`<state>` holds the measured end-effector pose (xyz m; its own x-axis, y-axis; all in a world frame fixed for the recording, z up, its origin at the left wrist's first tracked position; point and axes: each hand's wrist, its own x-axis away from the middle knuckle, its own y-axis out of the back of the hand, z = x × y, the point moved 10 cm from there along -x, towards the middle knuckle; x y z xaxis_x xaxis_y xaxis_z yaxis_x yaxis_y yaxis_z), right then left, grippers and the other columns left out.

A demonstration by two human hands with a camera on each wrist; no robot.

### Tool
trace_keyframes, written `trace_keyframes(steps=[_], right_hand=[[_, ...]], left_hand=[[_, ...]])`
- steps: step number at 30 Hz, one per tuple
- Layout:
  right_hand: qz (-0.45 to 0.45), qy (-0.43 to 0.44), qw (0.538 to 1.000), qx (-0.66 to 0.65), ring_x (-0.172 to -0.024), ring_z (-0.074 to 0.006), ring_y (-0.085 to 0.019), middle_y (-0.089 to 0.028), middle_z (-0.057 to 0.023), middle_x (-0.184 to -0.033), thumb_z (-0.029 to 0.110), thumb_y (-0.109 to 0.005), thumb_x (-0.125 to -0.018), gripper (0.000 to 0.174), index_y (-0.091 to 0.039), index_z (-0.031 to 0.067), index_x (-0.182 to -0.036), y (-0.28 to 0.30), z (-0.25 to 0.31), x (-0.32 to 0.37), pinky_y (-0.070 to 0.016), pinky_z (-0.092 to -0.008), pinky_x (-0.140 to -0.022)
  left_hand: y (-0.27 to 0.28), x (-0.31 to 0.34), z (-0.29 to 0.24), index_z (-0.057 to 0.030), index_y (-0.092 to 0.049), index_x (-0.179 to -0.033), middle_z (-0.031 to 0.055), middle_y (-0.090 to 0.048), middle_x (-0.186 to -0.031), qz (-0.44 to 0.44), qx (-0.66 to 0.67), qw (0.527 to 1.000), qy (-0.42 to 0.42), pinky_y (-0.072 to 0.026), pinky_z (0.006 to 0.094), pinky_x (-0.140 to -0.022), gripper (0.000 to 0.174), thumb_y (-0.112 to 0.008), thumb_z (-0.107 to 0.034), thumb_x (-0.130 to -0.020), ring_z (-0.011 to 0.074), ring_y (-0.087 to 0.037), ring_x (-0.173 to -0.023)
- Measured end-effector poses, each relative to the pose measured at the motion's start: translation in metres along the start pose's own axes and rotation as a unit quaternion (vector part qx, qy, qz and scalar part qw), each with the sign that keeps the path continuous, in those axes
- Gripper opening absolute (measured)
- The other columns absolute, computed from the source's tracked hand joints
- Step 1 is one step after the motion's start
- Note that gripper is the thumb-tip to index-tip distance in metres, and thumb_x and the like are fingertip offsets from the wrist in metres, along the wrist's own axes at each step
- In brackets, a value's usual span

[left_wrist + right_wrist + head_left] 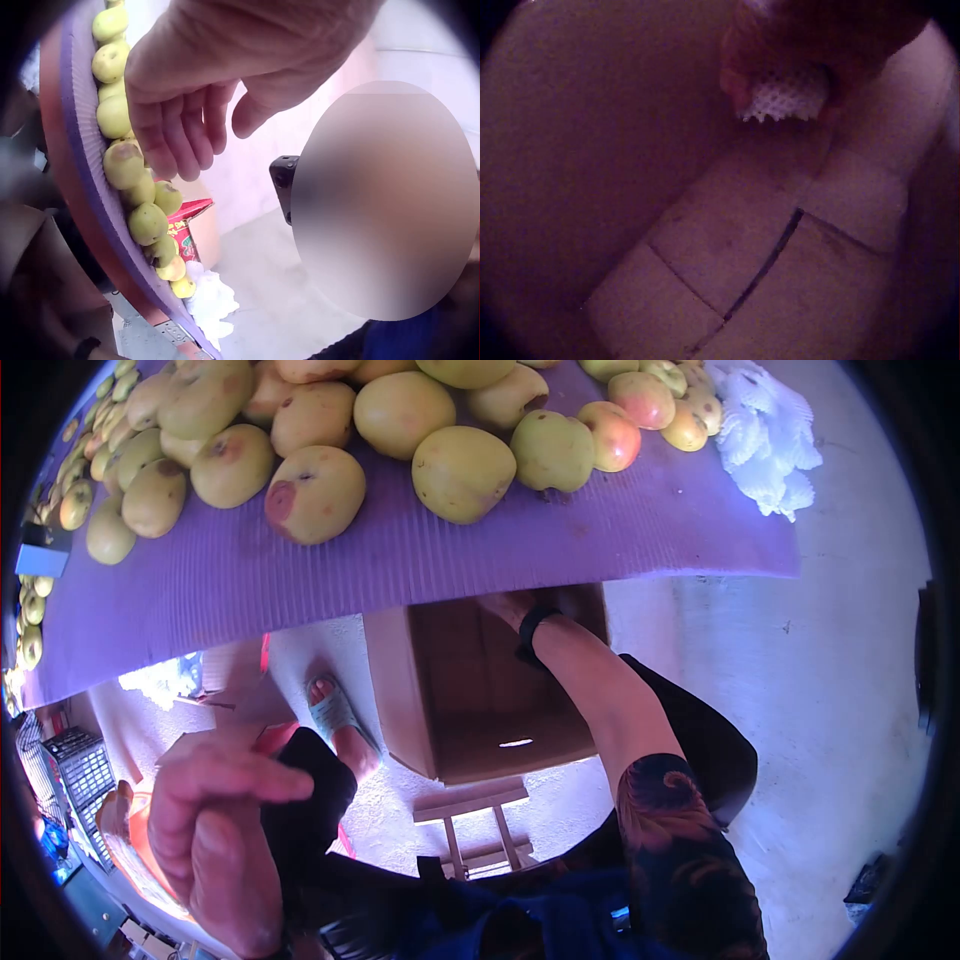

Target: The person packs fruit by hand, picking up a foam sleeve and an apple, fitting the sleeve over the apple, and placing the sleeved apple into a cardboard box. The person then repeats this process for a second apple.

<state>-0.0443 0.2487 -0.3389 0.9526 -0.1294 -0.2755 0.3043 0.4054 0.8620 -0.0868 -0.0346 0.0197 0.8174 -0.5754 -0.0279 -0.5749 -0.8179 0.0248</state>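
The table point(600, 540) is carrying rows of yellow-green fruit point(465, 475), some bearing brown spots, and a heap of white netting point(765, 440) is sitting at its right end. Below the table's near edge, a cardboard box point(395, 690) is standing open, and in the head view the right arm is reaching into it, the table edge partly covering the hand there. The right wrist view is showing what the head view is hiding: the right hand point(810, 37) is gripping a white foam net point(787, 94) inside the box, under the table. That view is dark, so the net is perhaps wrapping a fruit, but its contents are not showing clearly.

The left hand point(220, 845) is hanging free in front of the table's left part, fingers loosely bent, holding nothing. Only the left wrist view is revealing a printed red carton point(189, 234) past the fruit on the table. The head view alone is showing a wooden stool point(470, 800) and a sandalled foot point(335, 715), both below the table's near edge.
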Motion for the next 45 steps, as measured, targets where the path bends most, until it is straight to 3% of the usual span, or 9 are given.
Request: trace_keyframes(steps=[5, 7, 8, 11, 25, 34, 36, 39, 45], right_hand=[[0.009, -0.049, 0.997, -0.058, -0.108, -0.0389, -0.057, -0.06, -0.0241, -0.11, 0.03, -0.064, -0.081, 0.051, -0.048, -0.0014, -0.119, -0.038, -0.018, 0.004, -0.0454, -0.0457, -0.091], [0.01, -0.066, 0.994, -0.082, -0.109, -0.0389, -0.057, -0.059, -0.0241, -0.111, 0.031, -0.063, -0.082, 0.052, -0.048, -0.0013, -0.12, -0.059, -0.027, 0.006, -0.0448, -0.0453, -0.092], [0.01, -0.074, 0.993, -0.093, -0.109, -0.0389, -0.056, -0.059, -0.0241, -0.112, 0.031, -0.063, -0.082, 0.052, -0.047, -0.0013, -0.12, -0.069, -0.031, 0.006, -0.0445, -0.0451, -0.092], [0.009, -0.092, 0.988, -0.125, -0.111, -0.0388, -0.055, -0.058, -0.0241, -0.114, 0.032, -0.062, -0.083, 0.053, -0.046, -0.0011, -0.122, -0.083, -0.034, 0.0, -0.0437, -0.0445, -0.094], [0.025, -0.216, 0.934, -0.283, -0.119, -0.0387, -0.05, -0.054, -0.0241, -0.123, 0.036, -0.057, -0.088, 0.058, -0.042, -0.0005, -0.13, -0.135, -0.01, 0.041, -0.0397, -0.0418, -0.1], [0.038, -0.271, 0.891, -0.362, -0.124, -0.0386, -0.046, -0.051, -0.0241, -0.129, 0.039, -0.054, -0.091, 0.061, -0.039, -0.0001, -0.135, -0.114, 0.028, 0.049, -0.0371, -0.04, -0.104], [0.039, -0.276, 0.884, -0.375, -0.125, -0.0386, -0.045, -0.051, -0.0241, -0.13, 0.04, -0.053, -0.091, 0.062, -0.038, 0.0, -0.136, -0.109, 0.031, 0.045, -0.0365, -0.0396, -0.105], [0.04, -0.28, 0.878, -0.387, -0.127, -0.0386, -0.044, -0.05, -0.0241, -0.132, 0.041, -0.052, -0.092, 0.063, -0.037, 0.0002, -0.138, -0.084, 0.037, 0.036, -0.0357, -0.039, -0.106], [0.038, -0.288, 0.865, -0.41, -0.131, -0.0385, -0.042, -0.048, -0.0242, -0.136, 0.043, -0.05, -0.094, 0.065, -0.036, 0.0005, -0.141, -0.032, 0.06, 0.018, -0.0339, -0.0378, -0.109]], left_hand=[[-0.001, 0.0, 0.008, -0.0014, -0.051, -0.099, 0.0103, -0.051, -0.079, -0.064, 0.009, 0.997, 0.045, -0.0501, 0.0343, -0.066, 0.032, -0.056, -0.033, -0.096, 0.0221, -0.058, -0.072], [-0.006, 0.0, 0.016, 0.0047, -0.055, -0.1, 0.0127, -0.058, -0.08, 0.012, 0.066, 0.994, 0.088, -0.0507, 0.0352, -0.081, 0.041, -0.054, -0.036, -0.096, 0.0224, -0.062, -0.08], [-0.007, 0.001, 0.016, 0.0042, -0.055, -0.1, 0.0123, -0.057, -0.08, 0.017, 0.06, 0.994, 0.093, -0.0509, 0.0359, -0.081, 0.037, -0.054, -0.033, -0.096, 0.0229, -0.062, -0.077], [-0.02, -0.005, 0.007, 0.0029, -0.052, -0.112, 0.0215, -0.058, -0.093, 0.046, 0.092, 0.993, 0.057, -0.0501, 0.0441, -0.079, 0.033, -0.053, -0.026, -0.097, 0.031, -0.059, -0.087], [-0.039, -0.014, 0.016, 0.0023, -0.054, -0.114, 0.02, -0.057, -0.094, 0.089, 0.069, 0.99, 0.079, -0.0507, 0.0427, -0.075, 0.033, -0.054, -0.026, -0.097, 0.0324, -0.059, -0.086], [-0.051, -0.011, 0.012, 0.0047, -0.055, -0.115, 0.0208, -0.059, -0.098, 0.095, 0.103, 0.988, 0.064, -0.0506, 0.0419, -0.08, 0.041, -0.055, -0.032, -0.096, 0.0315, -0.061, -0.09], [-0.035, -0.009, 0.016, -0.0023, -0.05, -0.099, 0.0104, -0.052, -0.079, -0.009, -0.023, 0.996, 0.087, -0.0511, 0.0348, -0.064, 0.032, -0.057, -0.034, -0.096, 0.0218, -0.057, -0.07], [-0.031, -0.009, 0.017, -0.003, -0.05, -0.098, 0.0103, -0.052, -0.079, -0.025, -0.045, 0.997, 0.065, -0.0515, 0.0346, -0.061, 0.032, -0.058, -0.033, -0.095, 0.021, -0.057, -0.068], [-0.028, -0.01, 0.007, 0.0008, -0.052, -0.102, 0.0113, -0.054, -0.081, -0.017, -0.009, 0.999, 0.039, -0.0505, 0.0351, -0.071, 0.028, -0.052, -0.027, -0.098, 0.0217, -0.059, -0.074]])
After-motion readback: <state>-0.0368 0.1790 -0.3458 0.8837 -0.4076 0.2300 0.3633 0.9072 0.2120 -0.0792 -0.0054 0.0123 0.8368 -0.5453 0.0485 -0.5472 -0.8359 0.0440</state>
